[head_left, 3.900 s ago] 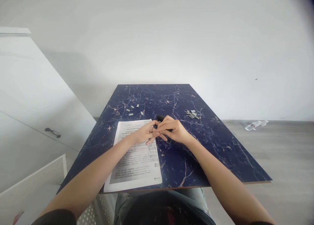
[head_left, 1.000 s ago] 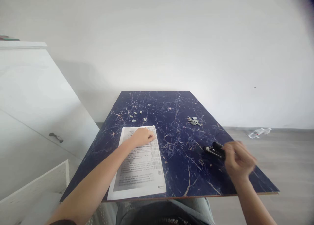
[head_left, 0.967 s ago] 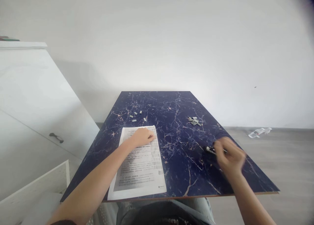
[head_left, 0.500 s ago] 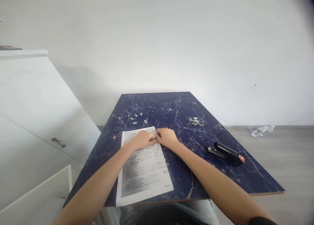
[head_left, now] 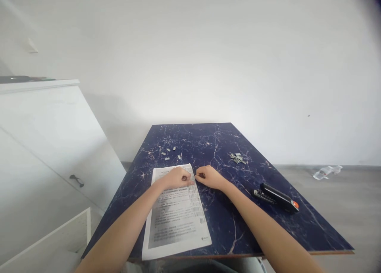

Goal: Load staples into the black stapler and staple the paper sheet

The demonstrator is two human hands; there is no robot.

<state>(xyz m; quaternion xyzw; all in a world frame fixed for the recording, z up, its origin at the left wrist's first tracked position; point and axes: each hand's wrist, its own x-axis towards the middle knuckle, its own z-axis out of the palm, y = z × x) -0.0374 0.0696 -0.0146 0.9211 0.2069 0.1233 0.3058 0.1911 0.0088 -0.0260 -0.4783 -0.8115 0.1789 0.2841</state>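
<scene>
A printed sheet of paper (head_left: pixel 178 221), perhaps a stack, lies on the dark blue marbled table (head_left: pixel 220 221) in front of me. My left hand (head_left: pixel 177 177) rests over its upper part, fingers curled and closed at the right edge. From the other side my right hand (head_left: pixel 210 177) meets that edge, thumb and forefinger pinched together. The two sets of fingertips nearly touch, and anything small between them is hidden. To the right of my right forearm lies a black stapler (head_left: pixel 276 197) with an orange end, its arm swung up from the base.
Several small staple strips (head_left: pixel 167 159) are scattered beyond the paper. A pile of staple strips (head_left: pixel 237 158) lies farther right. A white cabinet (head_left: pixel 44 146) stands left of the table, and a white wall (head_left: pixel 190 58) rises behind. Clear plastic (head_left: pixel 326 172) lies on the floor at right.
The whole view has shifted, so the table sits slightly lower in the picture. My hands stay at the paper's right edge, with their fingertips slightly farther apart.
</scene>
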